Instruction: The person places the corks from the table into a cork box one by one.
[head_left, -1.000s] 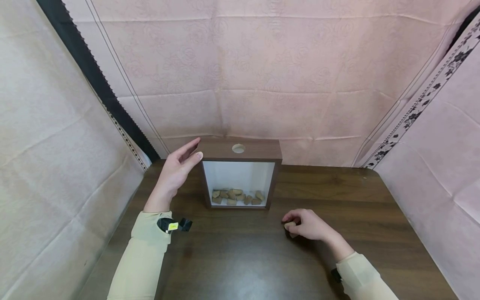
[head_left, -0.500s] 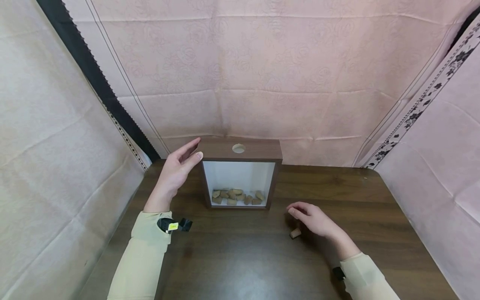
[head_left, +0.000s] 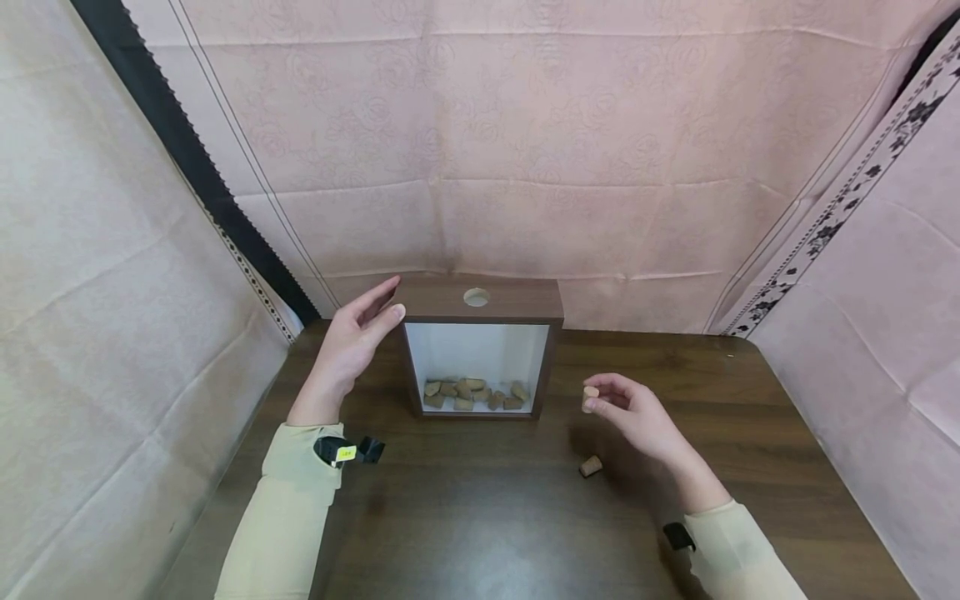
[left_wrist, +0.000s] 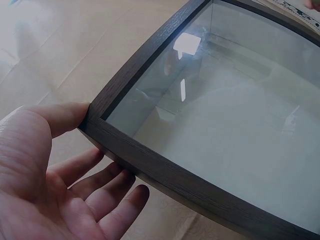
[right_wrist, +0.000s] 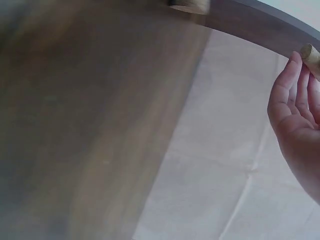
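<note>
At the back of the table stands a brown wooden shadow box (head_left: 556, 358) with a clear front and a round hole (head_left: 476, 297) in its top. Several corks (head_left: 480, 395) lie on its floor. My left hand (head_left: 354, 346) holds the box's upper left corner, thumb at the front edge and fingers at the side, as the left wrist view also shows. To the right of the box my right hand (head_left: 637, 417) pinches a cork (head_left: 590, 398) upright between thumb and fingertips, raised over the table. A second cork (head_left: 591, 466) lies on the tabletop below that hand.
The dark wooden table (head_left: 465, 508) has rounded back corners. A pale pink cloth (head_left: 525, 150) hangs behind the box, with further cloths (head_left: 112, 292) along both sides. A black strap device (head_left: 348, 450) sits at the left wrist.
My right hand has lifted away from the tabletop and moved back, now with a cork showing in its fingertips. Another cork has come into sight on the table. The left hand stays put.
</note>
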